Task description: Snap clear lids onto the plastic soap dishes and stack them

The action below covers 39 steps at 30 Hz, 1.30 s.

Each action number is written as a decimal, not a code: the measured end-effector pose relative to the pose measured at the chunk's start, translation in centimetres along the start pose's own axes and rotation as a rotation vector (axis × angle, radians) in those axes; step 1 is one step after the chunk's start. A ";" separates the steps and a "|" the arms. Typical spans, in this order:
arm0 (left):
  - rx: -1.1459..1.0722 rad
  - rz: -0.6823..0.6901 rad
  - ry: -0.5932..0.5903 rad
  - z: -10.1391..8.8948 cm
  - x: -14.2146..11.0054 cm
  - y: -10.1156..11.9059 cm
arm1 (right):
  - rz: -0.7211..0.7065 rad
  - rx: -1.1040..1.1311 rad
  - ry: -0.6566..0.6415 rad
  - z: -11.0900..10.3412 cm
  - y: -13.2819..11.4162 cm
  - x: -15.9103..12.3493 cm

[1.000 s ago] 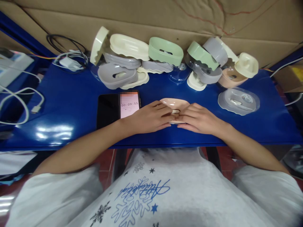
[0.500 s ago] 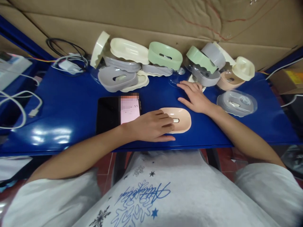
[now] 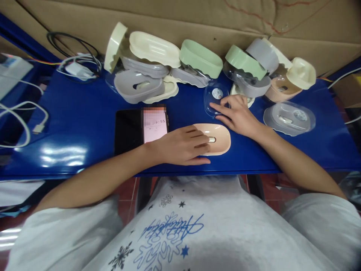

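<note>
Peach dishes: two, one under the left fingers
Green dishes: two, beyond the fingers
Round labels: two, nearest beside the right fingers
Lit phone: one

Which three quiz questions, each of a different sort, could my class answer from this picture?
1. True or false: the left hand covers part of the peach dish.
2. Which thing is at the right hand's fingertips?
A) green dish
B) clear plastic cover
C) white cable
3. Fill in the blank: as the person sees it, the lit phone screen is to the ____ of the peach dish.

Key: 1 true; 2 B; 3 left.
</note>
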<state>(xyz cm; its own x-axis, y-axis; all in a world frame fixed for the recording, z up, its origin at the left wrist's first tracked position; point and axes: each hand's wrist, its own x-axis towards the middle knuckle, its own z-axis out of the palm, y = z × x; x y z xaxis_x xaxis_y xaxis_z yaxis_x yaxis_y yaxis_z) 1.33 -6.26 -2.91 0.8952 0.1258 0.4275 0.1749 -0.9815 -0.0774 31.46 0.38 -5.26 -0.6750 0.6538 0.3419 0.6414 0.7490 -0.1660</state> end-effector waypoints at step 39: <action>-0.095 -0.244 -0.090 0.8 -0.8 -1.4 | -0.064 0.208 0.004 -3.6 -6.7 -2.2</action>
<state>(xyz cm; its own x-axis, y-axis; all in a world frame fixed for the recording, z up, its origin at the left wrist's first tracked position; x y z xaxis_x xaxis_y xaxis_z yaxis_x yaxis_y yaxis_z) 0.67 -4.91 -3.84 0.8647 0.3688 0.3410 0.3547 -0.9290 0.1052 29.95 -6.45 -1.54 -0.7101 0.6042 0.3616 0.5082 0.7952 -0.3308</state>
